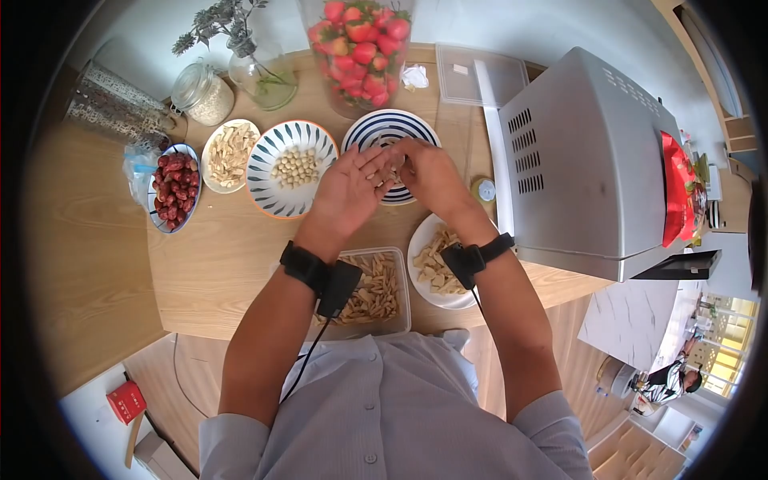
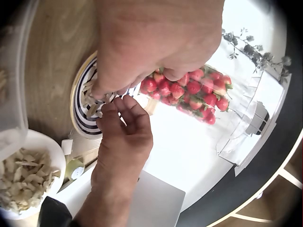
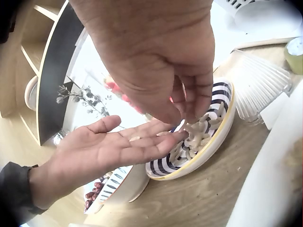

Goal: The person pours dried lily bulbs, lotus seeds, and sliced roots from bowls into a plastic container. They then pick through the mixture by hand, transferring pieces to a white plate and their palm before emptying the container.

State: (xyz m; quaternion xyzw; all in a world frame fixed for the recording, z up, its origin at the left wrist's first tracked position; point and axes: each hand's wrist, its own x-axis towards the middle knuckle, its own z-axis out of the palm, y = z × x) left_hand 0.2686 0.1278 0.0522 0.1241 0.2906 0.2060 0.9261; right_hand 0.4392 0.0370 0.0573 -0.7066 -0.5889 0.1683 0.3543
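My left hand (image 1: 348, 192) is held palm up beside the blue-striped bowl (image 1: 428, 128), fingers extended, with a small pale dried piece (image 3: 135, 138) lying on them. From above, my right hand (image 1: 438, 182) bends its fingers down to the left fingertips, its thumb and fingertips pinching a small pale dried piece (image 3: 179, 126). Below both hands, more pale, elongated dried pieces (image 3: 196, 140) lie in the striped bowl. In the left wrist view the left hand (image 2: 156, 38) covers part of that bowl, and the right hand (image 2: 125, 137) comes in from below.
Left of the hands stand a bowl of round pale seeds (image 1: 294, 167), a plate of pale slices (image 1: 231, 154) and a bowl of red dates (image 1: 175, 190). Nearer the body are a plastic tub (image 1: 405, 292) and white plate (image 1: 418, 236). Strawberries (image 1: 364, 53) stand behind; a grey appliance (image 1: 588, 168) is right.
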